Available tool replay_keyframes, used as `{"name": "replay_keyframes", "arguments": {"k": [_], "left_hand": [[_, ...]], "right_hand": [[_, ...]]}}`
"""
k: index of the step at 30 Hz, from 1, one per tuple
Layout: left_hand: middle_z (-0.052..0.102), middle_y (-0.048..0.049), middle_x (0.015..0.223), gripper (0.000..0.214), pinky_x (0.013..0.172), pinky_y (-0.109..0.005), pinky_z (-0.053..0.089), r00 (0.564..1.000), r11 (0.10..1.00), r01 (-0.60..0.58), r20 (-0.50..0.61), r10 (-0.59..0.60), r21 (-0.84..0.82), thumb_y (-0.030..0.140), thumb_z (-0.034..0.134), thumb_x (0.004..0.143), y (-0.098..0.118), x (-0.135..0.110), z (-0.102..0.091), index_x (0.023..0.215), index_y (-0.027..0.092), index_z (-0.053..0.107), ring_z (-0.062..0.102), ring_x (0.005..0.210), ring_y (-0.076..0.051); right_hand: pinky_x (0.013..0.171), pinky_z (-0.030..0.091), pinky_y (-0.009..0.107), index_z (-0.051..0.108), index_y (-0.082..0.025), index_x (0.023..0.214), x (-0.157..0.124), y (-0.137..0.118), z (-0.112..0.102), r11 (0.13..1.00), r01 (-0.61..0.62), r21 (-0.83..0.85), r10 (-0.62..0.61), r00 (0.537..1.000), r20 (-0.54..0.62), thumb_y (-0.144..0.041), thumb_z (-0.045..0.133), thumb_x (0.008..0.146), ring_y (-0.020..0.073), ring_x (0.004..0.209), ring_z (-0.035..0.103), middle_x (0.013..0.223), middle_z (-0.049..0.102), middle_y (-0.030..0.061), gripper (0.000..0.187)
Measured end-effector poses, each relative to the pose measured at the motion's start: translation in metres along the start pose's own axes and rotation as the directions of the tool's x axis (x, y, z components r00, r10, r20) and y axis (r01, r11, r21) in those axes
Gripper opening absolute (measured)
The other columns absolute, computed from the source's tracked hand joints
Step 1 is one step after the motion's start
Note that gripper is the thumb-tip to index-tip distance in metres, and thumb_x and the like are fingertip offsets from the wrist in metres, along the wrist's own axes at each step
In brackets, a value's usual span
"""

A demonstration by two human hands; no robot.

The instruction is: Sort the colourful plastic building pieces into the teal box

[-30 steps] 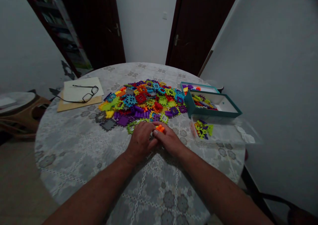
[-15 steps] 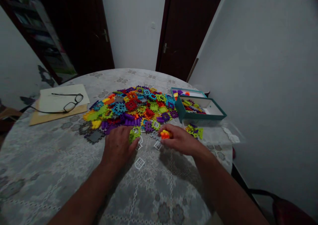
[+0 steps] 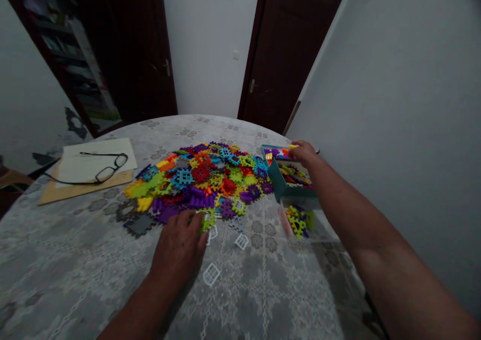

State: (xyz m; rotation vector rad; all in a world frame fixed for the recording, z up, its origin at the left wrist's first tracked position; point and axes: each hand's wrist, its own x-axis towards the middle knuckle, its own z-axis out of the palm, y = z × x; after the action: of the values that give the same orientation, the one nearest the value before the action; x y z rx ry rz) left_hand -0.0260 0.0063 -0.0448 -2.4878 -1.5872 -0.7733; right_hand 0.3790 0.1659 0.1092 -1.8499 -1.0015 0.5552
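Observation:
My left hand point(image 3: 179, 245) rests palm down at the near edge of a heap of plastic interlocking building pieces point(image 3: 201, 174). Its thumb and fingers are bent around the edge of a lime green toothed building piece point(image 3: 207, 221). My right hand point(image 3: 303, 152) is closed over the far teal-rimmed box point(image 3: 266, 154), with yellow showing at its fingertips. Part of what it grips is hidden by the fingers. White window-shaped pieces point(image 3: 211, 275) lie on the cloth just right of my left hand, one point(image 3: 241, 241) farther off.
In front of the far box stands a teal box point(image 3: 278, 182) of mixed pieces. Nearer is a clear plastic tray point(image 3: 319, 232) with lime and purple pieces. Black-framed glasses point(image 3: 105, 174) lie on papers point(image 3: 71, 152) at the left. A patterned cloth point(image 3: 240, 310) covers the round table.
My right hand has moved right and away from me, from the heap's front to the far box, carrying yellow and orange pieces. My left hand stays by the lime piece. The view has tilted up slightly.

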Motion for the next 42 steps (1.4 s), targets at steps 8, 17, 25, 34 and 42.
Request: {"name": "replay_keyframes", "arguments": {"k": [8, 17, 25, 34, 42], "left_hand": [[0.07, -0.0196, 0.128, 0.041, 0.086, -0.054, 0.054, 0.995, 0.99, 0.095, 0.026, -0.098, 0.101, 0.032, 0.072, 0.092, 0.003, 0.002, -0.008, 0.131, 0.021, 0.068, 0.065, 0.11, -0.042], [0.068, -0.0174, 0.131, 0.042, 0.1, -0.048, 0.05, 0.951, 0.976, 0.208, 0.218, -0.218, 0.068, 0.034, 0.071, 0.096, 0.016, 0.009, -0.024, 0.134, 0.016, 0.069, 0.06, 0.119, -0.037], [0.068, -0.0169, 0.128, 0.045, 0.105, -0.049, 0.048, 0.978, 0.986, 0.125, 0.179, -0.104, -0.108, 0.037, 0.078, 0.092, 0.012, 0.006, -0.006, 0.133, 0.018, 0.07, 0.06, 0.119, -0.036], [0.07, -0.0162, 0.133, 0.058, 0.108, -0.052, 0.048, 0.989, 0.97, 0.057, 0.147, -0.022, -0.237, 0.039, 0.083, 0.089, 0.007, 0.005, 0.01, 0.141, 0.018, 0.066, 0.061, 0.123, -0.037], [0.072, -0.0169, 0.132, 0.055, 0.108, -0.052, 0.049, 0.996, 0.956, 0.02, 0.093, 0.008, -0.294, 0.044, 0.078, 0.095, -0.002, 0.006, 0.016, 0.142, 0.017, 0.066, 0.064, 0.122, -0.035]], "right_hand": [[0.066, 0.059, 0.025, 0.071, -0.01, 0.117, -0.006, -0.002, 0.01, 0.996, 0.051, 0.067, -0.048, 0.998, -0.048, -0.009, 0.073, 0.086, 0.0124, 0.068, 0.067, 0.09, 0.071, 0.0067, 0.031], [0.079, 0.063, 0.035, 0.076, -0.022, 0.12, -0.179, 0.042, 0.046, 0.842, 0.539, 0.007, -0.471, 0.73, 0.494, -0.031, 0.062, 0.101, 0.0203, 0.082, 0.074, 0.098, 0.077, 0.0062, 0.025], [0.114, 0.053, 0.051, 0.058, -0.023, 0.153, -0.217, 0.104, 0.114, 0.664, 0.717, -0.211, -0.6, 0.68, 0.421, -0.028, 0.071, 0.096, 0.0343, 0.14, 0.059, 0.152, 0.058, 0.0175, 0.059], [0.112, 0.053, 0.046, 0.067, -0.024, 0.144, -0.204, 0.118, 0.105, 0.702, 0.711, -0.039, -0.602, 0.622, 0.5, -0.024, 0.077, 0.089, 0.029, 0.129, 0.065, 0.135, 0.068, 0.0122, 0.056], [0.103, 0.056, 0.042, 0.074, -0.022, 0.133, -0.2, 0.117, 0.097, 0.821, 0.57, -0.018, -0.52, 0.761, 0.387, -0.023, 0.06, 0.093, 0.0262, 0.11, 0.072, 0.125, 0.077, 0.0105, 0.043]]}}
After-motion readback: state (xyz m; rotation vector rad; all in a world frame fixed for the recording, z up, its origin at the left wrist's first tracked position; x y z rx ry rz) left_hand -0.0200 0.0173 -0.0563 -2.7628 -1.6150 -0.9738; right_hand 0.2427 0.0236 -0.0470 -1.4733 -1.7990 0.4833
